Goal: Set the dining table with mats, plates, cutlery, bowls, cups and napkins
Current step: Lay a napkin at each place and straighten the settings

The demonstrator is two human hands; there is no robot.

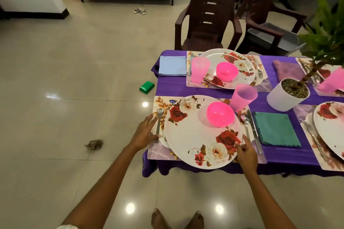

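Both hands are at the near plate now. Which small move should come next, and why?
Probably nudge the near plate rightward to centre it on its mat. Its left rim crowds the fork, and both the left hand and right hand already sit at its edges.

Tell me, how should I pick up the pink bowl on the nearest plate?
Grip the pink bowl by its rim, coming straight down from above. It sits upright and open on the plate, and the pink cup stands close behind it, so reaching from the near side looks safest.

Stickers on the chairs (208, 11) are unreadable.
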